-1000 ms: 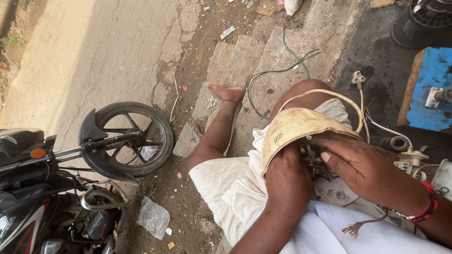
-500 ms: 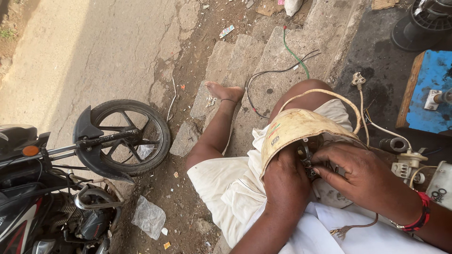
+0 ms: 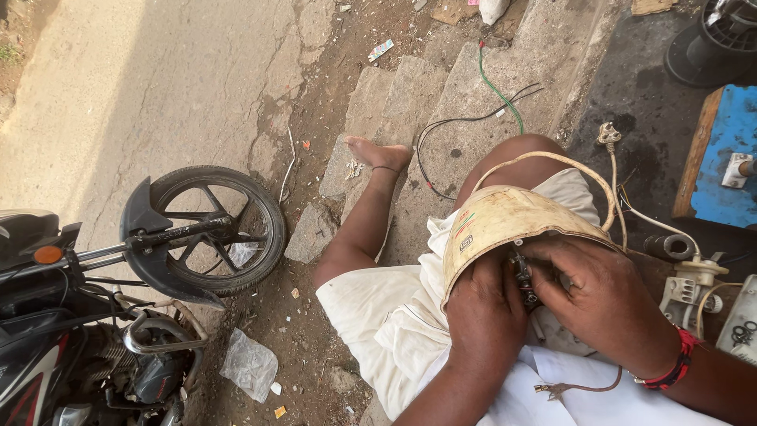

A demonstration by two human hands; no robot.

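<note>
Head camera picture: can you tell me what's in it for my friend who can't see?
A person sits on stone steps with a worn cream-coloured curved cover on their lap, the left hand and right hand both working at a small metal part under its edge. A motorbike is parked to the left on the dirt, and loose wires lie on the steps.

A round shell [image 3: 505,225] rests on the person's lap. The left hand [image 3: 482,315] and the right hand [image 3: 603,304] sit side by side just under it, touching a small metal part [image 3: 523,276] between them. A motorbike wheel [image 3: 213,229] stands far left on the ground. Stone steps [image 3: 394,102] lie ahead of the bare foot [image 3: 378,154]. A plug box [image 3: 686,288] sits right of the hands.
</note>
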